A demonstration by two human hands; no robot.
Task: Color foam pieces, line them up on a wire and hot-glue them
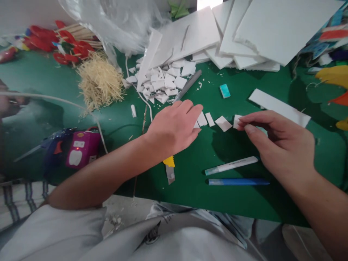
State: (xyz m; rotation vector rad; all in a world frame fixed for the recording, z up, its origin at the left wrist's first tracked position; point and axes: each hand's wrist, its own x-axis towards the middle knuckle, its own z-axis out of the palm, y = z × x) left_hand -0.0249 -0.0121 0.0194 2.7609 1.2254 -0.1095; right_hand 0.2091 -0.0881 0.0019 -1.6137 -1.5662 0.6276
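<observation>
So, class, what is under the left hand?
A yellow cutter, blade end showing, and a white piece stick out. The left hand hides the cutter's other end and whatever its palm covers.

White foam chips lie in a loose row on the green table (pixel 190 190). The rightmost chip (pixel 236 120), partly covered by fingertips (pixel 240 125), looks squarish; leftward come a skewed rectangle (pixel 223 123), a narrow strip (pixel 210 119) and a broader chip (pixel 202 119).

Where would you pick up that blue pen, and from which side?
Probably around the middle of the blue pen, from above and the person's side: it lies flat and slender, pointing sideways, with the white pen just beyond it.
</observation>
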